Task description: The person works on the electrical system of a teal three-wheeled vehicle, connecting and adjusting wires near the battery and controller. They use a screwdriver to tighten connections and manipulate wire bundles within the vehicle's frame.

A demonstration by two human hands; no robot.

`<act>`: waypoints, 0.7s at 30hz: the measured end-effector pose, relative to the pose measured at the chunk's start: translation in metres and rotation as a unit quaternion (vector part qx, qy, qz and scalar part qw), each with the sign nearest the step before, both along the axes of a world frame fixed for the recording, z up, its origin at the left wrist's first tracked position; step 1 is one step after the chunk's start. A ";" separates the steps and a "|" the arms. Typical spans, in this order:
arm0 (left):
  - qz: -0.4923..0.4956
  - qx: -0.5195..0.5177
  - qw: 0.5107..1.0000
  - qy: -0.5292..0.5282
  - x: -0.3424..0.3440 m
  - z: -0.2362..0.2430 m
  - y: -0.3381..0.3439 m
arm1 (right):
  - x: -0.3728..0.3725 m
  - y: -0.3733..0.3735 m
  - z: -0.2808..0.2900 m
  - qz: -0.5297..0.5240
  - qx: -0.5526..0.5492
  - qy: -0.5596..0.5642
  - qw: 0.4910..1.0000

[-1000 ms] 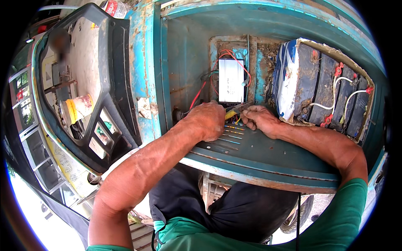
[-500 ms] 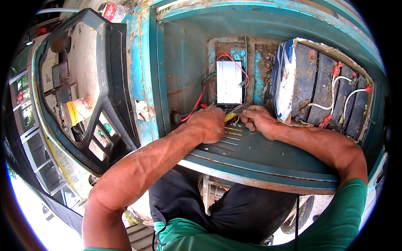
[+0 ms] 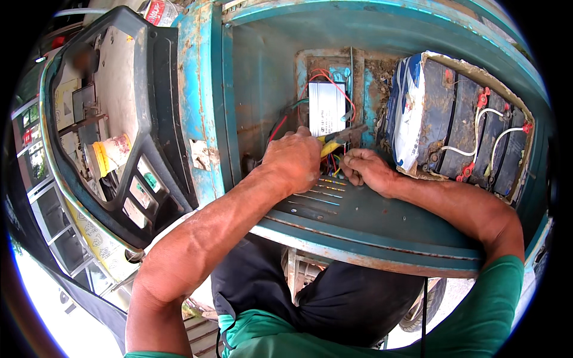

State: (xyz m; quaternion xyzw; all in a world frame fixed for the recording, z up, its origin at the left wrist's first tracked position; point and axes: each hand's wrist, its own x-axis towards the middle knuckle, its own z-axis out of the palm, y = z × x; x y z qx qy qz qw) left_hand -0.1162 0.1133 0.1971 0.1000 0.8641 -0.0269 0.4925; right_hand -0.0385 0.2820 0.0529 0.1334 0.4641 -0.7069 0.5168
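My left hand (image 3: 293,158) is closed around yellow-handled pliers (image 3: 329,147), whose grey metal end points up and right, past the lower edge of a silver finned box (image 3: 327,110). Just right of the pliers, my right hand (image 3: 369,172) has its thumb and fingers pinched together. Whatever lies in that pinch is too small to make out. Thin coloured wires (image 3: 332,166) bunch between the two hands, beneath the pliers. Red wire (image 3: 338,88) loops over the top of the box, and more wiring runs down its left side, partly hidden by my left hand.
A teal metal compartment (image 3: 268,42) surrounds the work, with a slotted panel (image 3: 382,212) along its near side. At the right stand several dark batteries (image 3: 465,113) with white jumper cables, in a torn carton (image 3: 406,119). A black plastic frame (image 3: 161,119) is outside on the left.
My left hand has lifted slightly away from me with the pliers, and their metal end has drawn away from my right fingertips. My right hand stays nearly in place, still pinched.
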 end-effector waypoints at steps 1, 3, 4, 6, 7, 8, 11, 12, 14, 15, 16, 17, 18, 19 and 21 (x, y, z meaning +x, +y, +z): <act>0.005 -0.001 1.000 -0.002 0.000 0.000 0.000 | 0.000 0.000 0.000 0.001 0.011 0.001 1.000; 0.015 -0.004 1.000 -0.011 -0.002 -0.001 -0.002 | 0.000 0.002 -0.002 -0.019 0.015 -0.030 0.999; 0.020 -0.006 1.000 -0.015 -0.002 -0.002 -0.002 | 0.000 0.002 -0.003 -0.031 0.016 -0.043 0.998; 0.048 -0.016 0.996 -0.078 -0.002 0.000 0.000 | 0.003 0.001 -0.007 -0.054 0.023 -0.072 0.996; 0.063 -0.022 0.992 -0.109 -0.002 0.001 0.001 | 0.004 0.000 -0.008 -0.065 0.032 -0.087 0.994; 0.063 -0.017 0.991 -0.113 -0.002 0.000 0.000 | 0.004 0.000 -0.008 -0.076 0.039 -0.100 0.991; 0.066 -0.012 0.990 -0.125 0.001 -0.005 -0.004 | 0.005 -0.003 -0.007 -0.078 0.062 -0.104 0.990; 0.069 -0.017 0.989 -0.128 0.001 -0.006 -0.004 | 0.005 -0.003 -0.007 -0.077 0.062 -0.097 0.990; 0.069 -0.015 0.988 -0.135 0.001 -0.004 -0.003 | 0.005 -0.003 -0.008 -0.075 0.061 -0.085 0.992; 0.066 -0.010 0.988 -0.139 0.001 -0.002 -0.003 | 0.005 -0.003 -0.007 -0.072 0.062 -0.080 0.992; 0.063 -0.004 0.988 -0.143 0.000 0.000 -0.002 | 0.005 -0.003 -0.007 -0.069 0.063 -0.075 0.993; 0.064 -0.006 0.987 -0.146 -0.001 0.001 -0.001 | 0.006 -0.003 -0.006 -0.065 0.065 -0.070 0.993; 0.064 -0.008 0.987 -0.150 -0.002 0.003 0.000 | 0.006 -0.003 -0.006 -0.066 0.062 -0.068 0.994; 0.064 -0.011 0.986 -0.153 -0.003 0.003 0.001 | 0.006 -0.003 -0.005 -0.066 0.060 -0.067 0.994; 0.067 -0.009 0.987 -0.149 -0.003 0.004 0.001 | 0.006 -0.003 -0.005 -0.067 0.059 -0.066 0.994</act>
